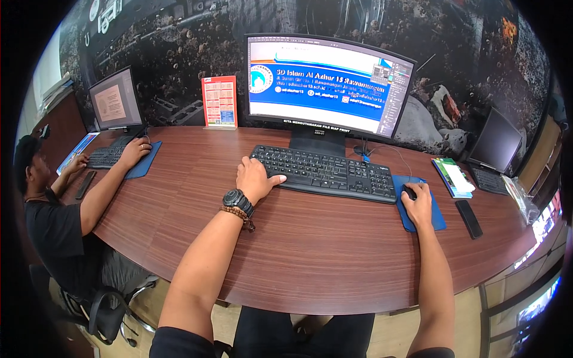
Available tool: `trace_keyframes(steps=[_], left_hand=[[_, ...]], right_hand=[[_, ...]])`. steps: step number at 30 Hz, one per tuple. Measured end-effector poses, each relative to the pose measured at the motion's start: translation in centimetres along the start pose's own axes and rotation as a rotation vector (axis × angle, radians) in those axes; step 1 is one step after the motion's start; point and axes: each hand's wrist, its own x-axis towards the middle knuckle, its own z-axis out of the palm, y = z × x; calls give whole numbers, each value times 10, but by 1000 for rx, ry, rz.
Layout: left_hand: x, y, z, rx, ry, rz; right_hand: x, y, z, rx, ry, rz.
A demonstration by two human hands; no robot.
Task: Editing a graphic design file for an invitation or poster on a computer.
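My left hand [255,180] rests over the left end of a black keyboard [322,172], its thumb stretched along the bottom row and its fingers lying over the left keys. A black watch [237,201] and a beaded bracelet are on that wrist. Wrapped round a small black computer mouse [409,192] is my right hand [419,206], which partly covers it. The mouse lies on a blue mouse pad [439,216] to the right of the keyboard. Behind the keyboard a large monitor [328,83] displays a blue and white banner layout in an editing program.
Left, another person [54,221] works at a second monitor [116,101] and keyboard. A red desk calendar [220,102] stands between the monitors. Right of my mouse pad lie a black phone [468,218], booklets [453,178] and another dark screen [496,142]. The brown desk's [322,256] front edge curves.
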Motion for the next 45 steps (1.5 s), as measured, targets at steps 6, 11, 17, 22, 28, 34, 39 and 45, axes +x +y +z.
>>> trace_keyframes(steps=[6,11,17,22,28,34,39,45], left_hand=[[-1,-1,0,-4,2,5],[-2,1,-3,-1,-9,7],[-2,-2,0,3,2,14],[-1,0,0,-6,8,22],[-1,-1,2,-30,23,9],[-1,-3,4,-60,26,0],[-2,-3,3,-55,15,-3],[-3,-3,9,-34,58,15]], right_hand=[[-1,-2,-1,3,-3,13],[-3,-2,-2,-5,-7,17],[-5,-22,-7,-64,-37,-120],[-3,-15,-5,-266,-46,-428],[-5,-17,-2,-37,31,-114],[-6,-15,-3,-5,-18,37],[-3,-5,-1,1,-12,3],[-3,-3,0,12,-19,5]])
